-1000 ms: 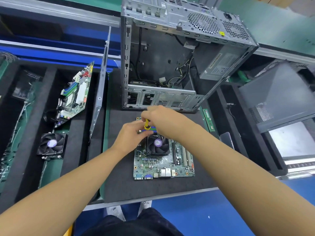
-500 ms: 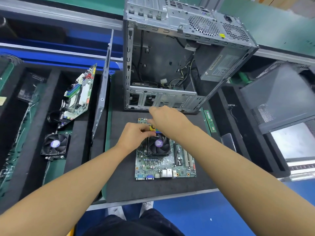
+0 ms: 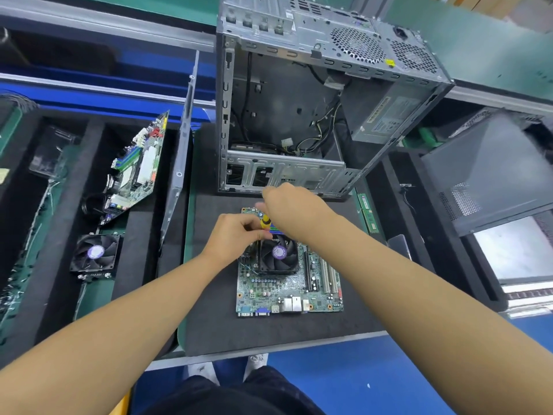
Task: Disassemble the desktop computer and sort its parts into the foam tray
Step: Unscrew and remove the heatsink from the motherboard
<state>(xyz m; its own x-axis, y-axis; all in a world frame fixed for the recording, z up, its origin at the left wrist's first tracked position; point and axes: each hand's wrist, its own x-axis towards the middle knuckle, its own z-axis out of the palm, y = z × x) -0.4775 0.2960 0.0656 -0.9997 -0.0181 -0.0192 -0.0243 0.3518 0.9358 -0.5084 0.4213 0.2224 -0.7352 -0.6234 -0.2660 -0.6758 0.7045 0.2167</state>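
Both my bare arms reach forward, and the hands meet on one small tool.
My left forearm (image 3: pixel 119 310) comes in from the lower left, and the left hand (image 3: pixel 236 235) lies back-up, its fingers curled and the fingertips pinching low on the yellow plastic tool handle (image 3: pixel 264 221). My right forearm (image 3: pixel 404 283) slants in from the lower right. The right hand (image 3: pixel 290 211) arches above, knuckles towards me, with its fingers curled down over the handle's top. The two hands sit just beside each other.

floor (image 3: pixel 374 372): blue | bench top (image 3: pixel 493 40): green (far side) | rail (image 3: pixel 89 22): grey metal
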